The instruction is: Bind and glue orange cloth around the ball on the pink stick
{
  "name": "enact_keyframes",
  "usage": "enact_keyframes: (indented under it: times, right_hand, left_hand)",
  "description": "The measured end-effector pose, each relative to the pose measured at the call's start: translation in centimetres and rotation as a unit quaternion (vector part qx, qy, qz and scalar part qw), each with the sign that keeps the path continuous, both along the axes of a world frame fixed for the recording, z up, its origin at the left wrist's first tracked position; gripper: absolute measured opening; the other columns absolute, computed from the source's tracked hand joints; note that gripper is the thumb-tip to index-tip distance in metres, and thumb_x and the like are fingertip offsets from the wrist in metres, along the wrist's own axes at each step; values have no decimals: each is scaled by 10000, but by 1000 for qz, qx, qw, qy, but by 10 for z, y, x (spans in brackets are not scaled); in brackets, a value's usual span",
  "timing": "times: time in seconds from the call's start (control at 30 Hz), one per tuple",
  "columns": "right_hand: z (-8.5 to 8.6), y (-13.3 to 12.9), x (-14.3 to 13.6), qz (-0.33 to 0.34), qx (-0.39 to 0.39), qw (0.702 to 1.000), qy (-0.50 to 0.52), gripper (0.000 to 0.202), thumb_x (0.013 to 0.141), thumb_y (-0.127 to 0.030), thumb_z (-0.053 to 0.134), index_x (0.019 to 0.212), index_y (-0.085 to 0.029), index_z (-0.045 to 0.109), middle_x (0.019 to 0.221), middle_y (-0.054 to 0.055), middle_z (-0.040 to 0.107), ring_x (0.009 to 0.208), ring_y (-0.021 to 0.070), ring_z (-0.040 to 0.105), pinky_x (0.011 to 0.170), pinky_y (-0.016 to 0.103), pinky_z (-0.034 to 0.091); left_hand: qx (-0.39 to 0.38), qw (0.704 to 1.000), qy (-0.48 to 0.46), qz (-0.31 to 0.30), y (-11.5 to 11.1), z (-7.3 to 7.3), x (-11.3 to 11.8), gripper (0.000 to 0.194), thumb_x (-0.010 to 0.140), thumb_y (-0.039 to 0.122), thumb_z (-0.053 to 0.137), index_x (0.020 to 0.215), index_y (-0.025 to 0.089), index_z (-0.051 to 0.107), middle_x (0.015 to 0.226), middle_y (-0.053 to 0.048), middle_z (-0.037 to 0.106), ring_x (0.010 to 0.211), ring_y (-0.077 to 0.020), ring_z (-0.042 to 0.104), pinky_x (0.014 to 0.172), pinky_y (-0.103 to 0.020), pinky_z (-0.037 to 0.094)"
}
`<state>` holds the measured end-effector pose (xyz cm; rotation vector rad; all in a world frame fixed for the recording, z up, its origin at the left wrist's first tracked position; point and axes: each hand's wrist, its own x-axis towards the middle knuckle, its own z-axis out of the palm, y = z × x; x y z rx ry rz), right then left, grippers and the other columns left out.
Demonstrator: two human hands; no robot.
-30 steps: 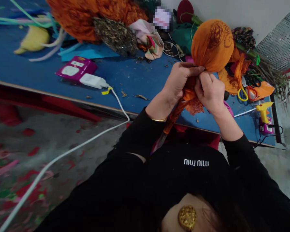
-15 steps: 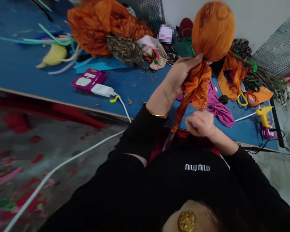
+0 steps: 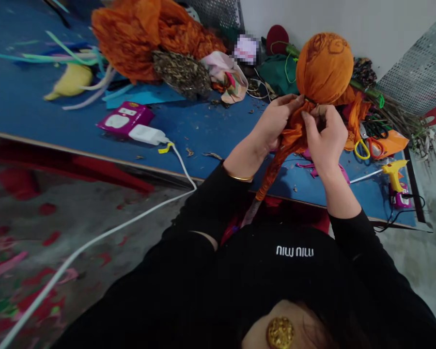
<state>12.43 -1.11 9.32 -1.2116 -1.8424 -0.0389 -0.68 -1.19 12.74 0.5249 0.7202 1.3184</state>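
Observation:
An orange cloth-covered ball (image 3: 325,65) with dark swirls stands at the top of a stick wrapped in orange cloth (image 3: 272,174). Just under the ball, where the cloth gathers into a neck, my left hand (image 3: 276,121) is closed around it. My right hand (image 3: 325,133) pinches at the same neck from the other side, thumb and fingers together on the cloth. A thin dark line, perhaps a tie, crosses the neck between the hands. The stick slants down towards my lap, its lower end pale and bare of orange. Magenta cloth (image 3: 305,154) lies behind my hands.
On the blue table (image 3: 221,128) lie a purple power-strip box (image 3: 125,118), a white plug (image 3: 148,134) with a trailing cable, scissors (image 3: 362,148) and a yellow glue gun (image 3: 394,173). Orange cloth (image 3: 141,39) and a brown dried bundle (image 3: 181,75) sit at the back.
My right hand has risen from near the table's front edge to the neck under the ball and now pinches the cloth. The ball sits slightly lower in view.

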Motion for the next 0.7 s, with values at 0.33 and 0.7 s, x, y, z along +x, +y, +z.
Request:
enact_keyframes:
  times: [0.33,0.7]
  right_hand:
    - [-17,23,15,82,-29,995,54,411,1087,-566,377,962,-222,565,820,2,575,787,164,589,735,333,549]
    - [4,-8,4,-15,-57,994,-88,418,1099,-562,334,1024,-210,546,966,82,638,939,216,660,752,304,500]
  left_hand:
    - [70,992,103,10,-4,-4,-1,269,997,91,598,776,235,654,791,16,754,929,-175,717,948,-313,568]
    - [73,995,63,6,-2,-14,-1,167,954,168,672,804,240,653,833,10,769,1088,-192,729,886,-261,558]
